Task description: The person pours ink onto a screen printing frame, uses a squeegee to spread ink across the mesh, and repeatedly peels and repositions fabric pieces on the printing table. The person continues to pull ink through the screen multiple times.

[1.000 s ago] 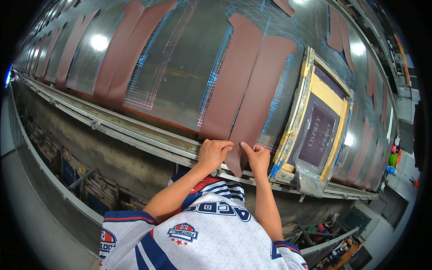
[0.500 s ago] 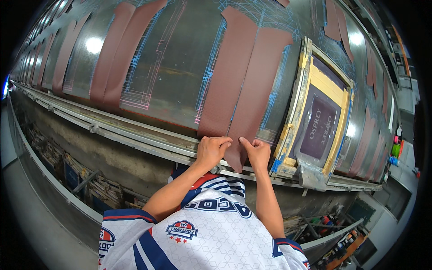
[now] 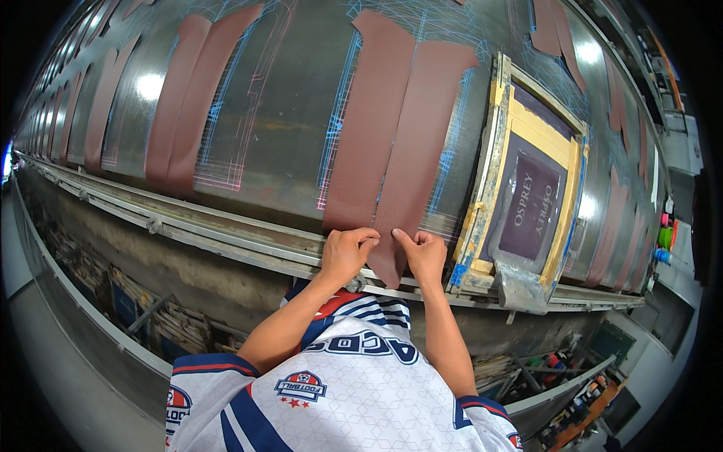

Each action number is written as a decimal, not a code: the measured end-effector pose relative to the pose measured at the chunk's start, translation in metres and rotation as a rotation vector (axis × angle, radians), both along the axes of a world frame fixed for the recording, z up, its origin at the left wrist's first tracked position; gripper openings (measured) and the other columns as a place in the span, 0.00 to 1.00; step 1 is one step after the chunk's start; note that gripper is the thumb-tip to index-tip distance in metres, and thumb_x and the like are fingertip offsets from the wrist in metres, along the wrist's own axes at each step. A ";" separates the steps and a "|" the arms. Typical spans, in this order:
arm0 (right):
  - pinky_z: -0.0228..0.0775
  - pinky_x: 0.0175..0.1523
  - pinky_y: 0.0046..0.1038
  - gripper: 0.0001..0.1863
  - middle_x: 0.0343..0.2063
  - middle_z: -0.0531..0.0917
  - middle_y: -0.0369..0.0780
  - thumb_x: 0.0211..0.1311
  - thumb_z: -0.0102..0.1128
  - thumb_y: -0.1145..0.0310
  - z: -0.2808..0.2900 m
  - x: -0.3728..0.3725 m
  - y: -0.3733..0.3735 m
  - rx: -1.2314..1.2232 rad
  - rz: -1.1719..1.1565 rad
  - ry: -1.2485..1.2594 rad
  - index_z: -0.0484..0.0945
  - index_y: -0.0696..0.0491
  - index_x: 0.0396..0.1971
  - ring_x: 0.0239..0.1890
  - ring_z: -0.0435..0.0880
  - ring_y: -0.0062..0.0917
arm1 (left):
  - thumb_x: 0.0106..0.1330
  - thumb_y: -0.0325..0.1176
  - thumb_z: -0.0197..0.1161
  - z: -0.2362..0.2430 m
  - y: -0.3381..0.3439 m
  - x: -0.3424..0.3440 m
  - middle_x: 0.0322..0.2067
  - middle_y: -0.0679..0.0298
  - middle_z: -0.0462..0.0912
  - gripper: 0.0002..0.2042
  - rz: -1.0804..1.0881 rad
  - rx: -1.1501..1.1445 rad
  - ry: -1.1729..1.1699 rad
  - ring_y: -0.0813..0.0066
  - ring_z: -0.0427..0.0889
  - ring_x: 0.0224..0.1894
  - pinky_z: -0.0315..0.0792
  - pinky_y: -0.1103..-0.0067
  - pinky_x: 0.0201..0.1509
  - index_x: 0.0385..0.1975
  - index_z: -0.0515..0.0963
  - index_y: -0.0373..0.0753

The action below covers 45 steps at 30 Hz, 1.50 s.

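Two long brown leather-like panels lie side by side on the dark table, a narrow seam between them: the left panel (image 3: pixel 367 128) and the right panel (image 3: pixel 423 135). Their near ends reach the table's front rail, and a pointed brown flap (image 3: pixel 385 264) hangs over it. My left hand (image 3: pixel 348 252) pinches the left panel's near edge, thumb and fingers together. Close beside it, my right hand (image 3: pixel 422 255) is closed in a pinch on the near edge of the right panel. The fingertips hide the exact edges they grip.
Right of my hands, a yellow-taped screen-printing frame (image 3: pixel 482 203) with a dark window rests on the table. More brown panels (image 3: pixel 188 105) lie in rows to the left and right. Blue and pink guide lines mark the tabletop. A metal rail (image 3: pixel 226 233) runs along the near edge.
The table, panels and frame appear slightly further left in view. Both hands keep their pinch at the panels' near ends, with scarcely any shift relative to them.
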State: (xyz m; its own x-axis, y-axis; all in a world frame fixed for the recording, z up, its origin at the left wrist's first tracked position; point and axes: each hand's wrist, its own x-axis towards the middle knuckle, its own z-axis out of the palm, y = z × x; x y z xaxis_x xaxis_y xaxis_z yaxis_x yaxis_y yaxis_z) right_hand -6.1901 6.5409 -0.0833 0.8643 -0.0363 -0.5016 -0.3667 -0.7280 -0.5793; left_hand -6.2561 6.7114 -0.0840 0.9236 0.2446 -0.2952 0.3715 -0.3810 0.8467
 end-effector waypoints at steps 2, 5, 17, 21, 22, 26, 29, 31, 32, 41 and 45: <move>0.61 0.22 0.33 0.33 0.07 0.69 0.39 0.50 0.76 0.45 -0.001 0.000 -0.001 -0.010 0.017 -0.016 0.70 0.57 0.09 0.13 0.66 0.24 | 0.61 0.32 0.68 0.004 0.000 0.002 0.27 0.52 0.85 0.07 0.000 -0.005 0.001 0.54 0.86 0.31 0.78 0.70 0.36 0.36 0.86 0.38; 0.63 0.23 0.34 0.32 0.08 0.71 0.41 0.50 0.76 0.45 0.004 0.002 -0.002 -0.045 0.065 -0.023 0.70 0.57 0.09 0.13 0.68 0.29 | 0.62 0.32 0.68 0.003 0.000 0.002 0.27 0.52 0.86 0.07 -0.028 0.036 0.004 0.54 0.86 0.30 0.78 0.70 0.36 0.36 0.86 0.38; 0.69 0.62 0.40 0.21 0.57 0.77 0.48 0.67 0.60 0.67 0.008 0.070 0.039 -0.122 0.456 -0.722 0.73 0.54 0.58 0.61 0.75 0.44 | 0.61 0.34 0.69 0.000 -0.002 0.001 0.28 0.54 0.88 0.08 -0.014 0.087 0.074 0.59 0.88 0.32 0.78 0.72 0.37 0.35 0.87 0.38; 0.50 0.76 0.44 0.29 0.71 0.64 0.48 0.72 0.52 0.59 -0.044 0.113 0.058 -0.318 0.641 -0.860 0.66 0.53 0.69 0.73 0.61 0.43 | 0.61 0.33 0.69 -0.003 -0.002 0.000 0.29 0.54 0.87 0.07 -0.029 0.068 0.076 0.59 0.88 0.32 0.78 0.72 0.37 0.35 0.87 0.38; 0.47 0.77 0.45 0.30 0.71 0.63 0.48 0.72 0.51 0.56 -0.045 0.111 0.059 -0.305 0.642 -0.831 0.64 0.53 0.70 0.74 0.59 0.44 | 0.61 0.33 0.69 -0.004 -0.003 0.000 0.29 0.54 0.87 0.07 -0.025 0.068 0.079 0.59 0.88 0.32 0.78 0.72 0.37 0.35 0.87 0.38; 0.40 0.78 0.49 0.38 0.74 0.59 0.48 0.71 0.49 0.46 -0.034 0.094 0.059 -0.287 0.673 -0.740 0.60 0.55 0.72 0.76 0.54 0.46 | 0.61 0.34 0.69 -0.004 -0.002 0.000 0.29 0.54 0.87 0.08 0.003 0.036 0.102 0.57 0.88 0.32 0.78 0.71 0.38 0.36 0.87 0.38; 0.35 0.78 0.51 0.42 0.75 0.54 0.48 0.70 0.48 0.41 -0.024 0.073 0.055 -0.266 0.715 -0.656 0.57 0.56 0.73 0.77 0.48 0.48 | 0.60 0.35 0.69 0.014 0.003 0.002 0.29 0.54 0.87 0.09 -0.107 0.111 0.172 0.55 0.87 0.32 0.78 0.70 0.38 0.37 0.87 0.40; 0.34 0.79 0.50 0.42 0.76 0.53 0.48 0.70 0.47 0.41 -0.020 0.053 0.050 -0.252 0.742 -0.613 0.57 0.55 0.74 0.77 0.48 0.47 | 0.60 0.37 0.69 0.032 0.011 0.002 0.27 0.56 0.87 0.09 -0.168 0.131 0.073 0.55 0.87 0.31 0.78 0.69 0.41 0.37 0.87 0.42; 0.34 0.79 0.49 0.40 0.76 0.53 0.46 0.71 0.47 0.43 -0.025 0.048 0.047 -0.238 0.742 -0.601 0.56 0.53 0.74 0.78 0.47 0.46 | 0.60 0.38 0.69 0.036 0.020 0.006 0.33 0.57 0.88 0.10 -0.233 0.207 0.066 0.56 0.87 0.35 0.77 0.69 0.46 0.38 0.87 0.42; 0.35 0.79 0.48 0.31 0.75 0.57 0.45 0.75 0.45 0.52 -0.020 0.046 0.045 -0.269 0.762 -0.597 0.62 0.50 0.73 0.77 0.50 0.45 | 0.64 0.47 0.66 -0.025 0.062 0.041 0.73 0.43 0.55 0.31 -0.507 0.679 -0.349 0.45 0.51 0.76 0.43 0.49 0.76 0.68 0.69 0.50; 0.33 0.79 0.47 0.33 0.75 0.55 0.47 0.75 0.43 0.55 -0.016 0.046 0.047 -0.234 0.759 -0.578 0.57 0.53 0.74 0.78 0.48 0.46 | 0.63 0.49 0.66 -0.016 0.058 0.041 0.74 0.47 0.54 0.32 -0.524 0.652 -0.318 0.47 0.51 0.77 0.41 0.47 0.76 0.68 0.68 0.53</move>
